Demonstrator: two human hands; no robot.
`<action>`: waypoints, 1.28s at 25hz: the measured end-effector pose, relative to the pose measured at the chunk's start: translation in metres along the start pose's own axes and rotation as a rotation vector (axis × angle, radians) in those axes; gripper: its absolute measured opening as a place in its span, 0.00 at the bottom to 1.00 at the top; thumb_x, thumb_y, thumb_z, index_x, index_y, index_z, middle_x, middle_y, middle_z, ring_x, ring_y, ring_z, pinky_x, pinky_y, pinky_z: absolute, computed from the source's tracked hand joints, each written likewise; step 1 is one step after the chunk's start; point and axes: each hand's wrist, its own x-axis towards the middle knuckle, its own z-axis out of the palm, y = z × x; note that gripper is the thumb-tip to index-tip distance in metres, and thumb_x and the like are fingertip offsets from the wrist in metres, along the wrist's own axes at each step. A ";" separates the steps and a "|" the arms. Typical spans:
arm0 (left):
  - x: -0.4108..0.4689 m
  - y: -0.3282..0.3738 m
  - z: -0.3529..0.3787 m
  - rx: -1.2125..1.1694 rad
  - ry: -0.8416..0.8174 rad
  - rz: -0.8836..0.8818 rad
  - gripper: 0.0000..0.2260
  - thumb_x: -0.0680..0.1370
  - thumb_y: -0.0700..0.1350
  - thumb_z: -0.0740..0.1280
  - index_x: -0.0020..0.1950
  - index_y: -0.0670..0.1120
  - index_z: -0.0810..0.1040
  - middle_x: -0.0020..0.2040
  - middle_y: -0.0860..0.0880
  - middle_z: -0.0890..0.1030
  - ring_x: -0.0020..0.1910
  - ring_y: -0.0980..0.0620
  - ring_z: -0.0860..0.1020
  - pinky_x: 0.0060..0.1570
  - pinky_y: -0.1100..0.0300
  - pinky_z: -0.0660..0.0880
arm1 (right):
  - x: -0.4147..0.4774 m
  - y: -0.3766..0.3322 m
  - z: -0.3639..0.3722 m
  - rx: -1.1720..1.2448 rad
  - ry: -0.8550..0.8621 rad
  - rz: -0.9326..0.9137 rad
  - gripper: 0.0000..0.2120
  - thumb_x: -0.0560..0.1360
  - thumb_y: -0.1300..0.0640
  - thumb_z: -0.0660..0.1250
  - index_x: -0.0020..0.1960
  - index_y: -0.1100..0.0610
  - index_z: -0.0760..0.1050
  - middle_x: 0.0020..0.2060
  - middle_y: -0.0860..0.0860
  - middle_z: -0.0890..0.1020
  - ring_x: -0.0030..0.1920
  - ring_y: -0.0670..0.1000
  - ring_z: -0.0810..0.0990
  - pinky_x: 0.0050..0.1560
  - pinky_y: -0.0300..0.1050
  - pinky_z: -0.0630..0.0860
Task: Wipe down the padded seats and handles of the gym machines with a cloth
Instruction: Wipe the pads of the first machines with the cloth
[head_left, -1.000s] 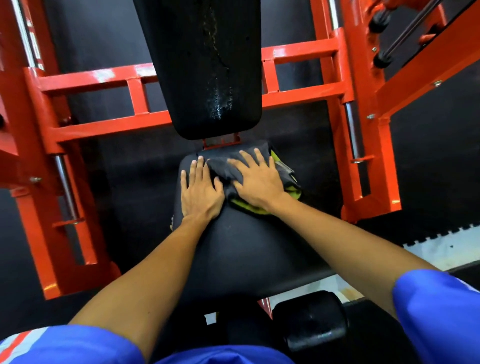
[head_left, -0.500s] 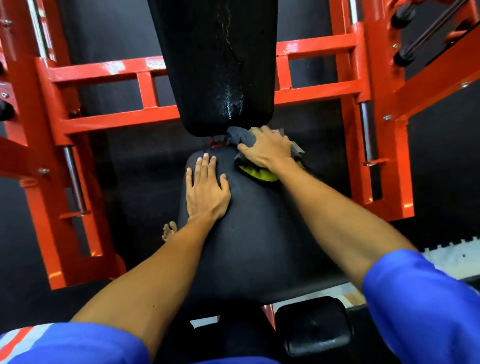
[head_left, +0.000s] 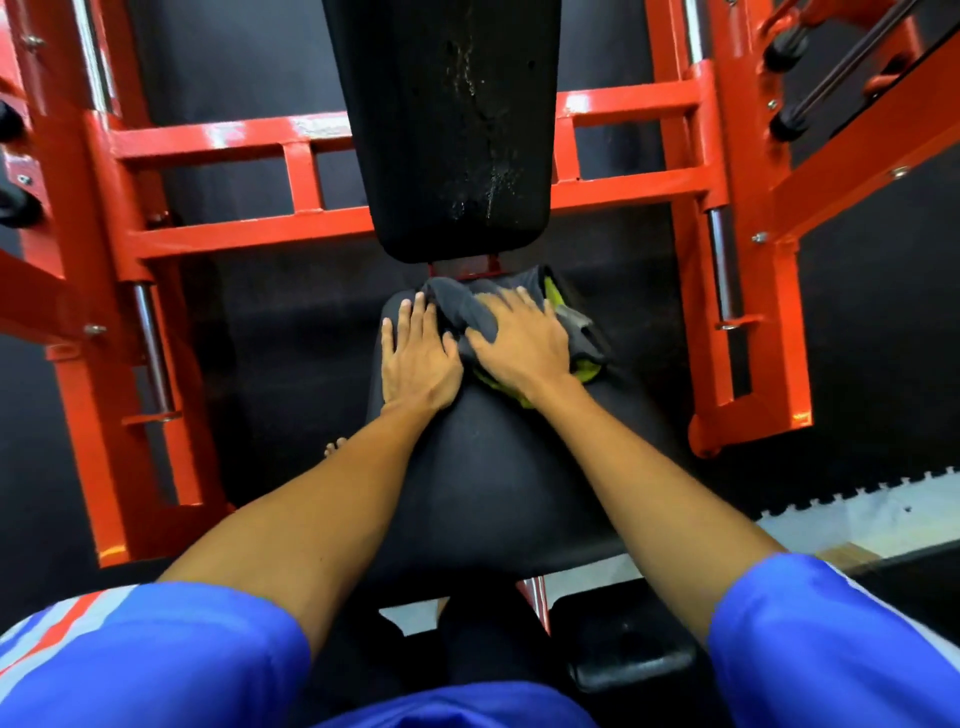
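Note:
A black padded seat (head_left: 488, 478) of a red gym machine lies below me. On its far end sits a crumpled grey and lime-green cloth (head_left: 462, 312). My right hand (head_left: 522, 345) presses flat on the cloth with fingers spread. Beside it, my left hand (head_left: 418, 358) rests flat on the bare seat pad, fingers straight, its thumb touching the cloth's edge. The black padded backrest (head_left: 447, 124), worn and scuffed, rises just beyond the cloth.
The red steel frame (head_left: 234, 228) crosses behind the backrest, with uprights and chrome rods (head_left: 150, 343) on both sides. A small black pad (head_left: 628, 649) sits low at the near right. Dark rubber flooring surrounds the machine. Bare toes (head_left: 335, 447) show left of the seat.
My right hand pushed the cloth up to the far end of the seat under the backrest, then drew it back toward me. My left hand stayed flat on the pad.

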 end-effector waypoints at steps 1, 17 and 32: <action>0.001 -0.001 -0.002 -0.017 -0.016 -0.010 0.27 0.85 0.50 0.54 0.83 0.45 0.54 0.84 0.48 0.51 0.83 0.51 0.46 0.80 0.48 0.39 | -0.024 0.009 -0.001 -0.013 0.000 -0.040 0.31 0.78 0.37 0.60 0.78 0.46 0.67 0.78 0.48 0.69 0.80 0.55 0.62 0.79 0.59 0.57; -0.055 -0.028 -0.013 -0.110 -0.035 -0.112 0.31 0.86 0.57 0.50 0.84 0.44 0.46 0.84 0.47 0.46 0.83 0.49 0.45 0.81 0.51 0.47 | -0.036 0.025 -0.006 -0.133 0.003 -0.033 0.27 0.79 0.44 0.61 0.78 0.40 0.65 0.77 0.49 0.67 0.79 0.59 0.62 0.77 0.63 0.59; -0.055 -0.024 -0.011 -0.155 -0.024 -0.133 0.29 0.85 0.49 0.51 0.83 0.42 0.46 0.84 0.46 0.45 0.83 0.50 0.44 0.81 0.52 0.47 | 0.002 -0.057 0.023 -0.174 -0.087 -0.077 0.29 0.81 0.45 0.61 0.80 0.38 0.59 0.81 0.52 0.61 0.81 0.64 0.55 0.77 0.69 0.56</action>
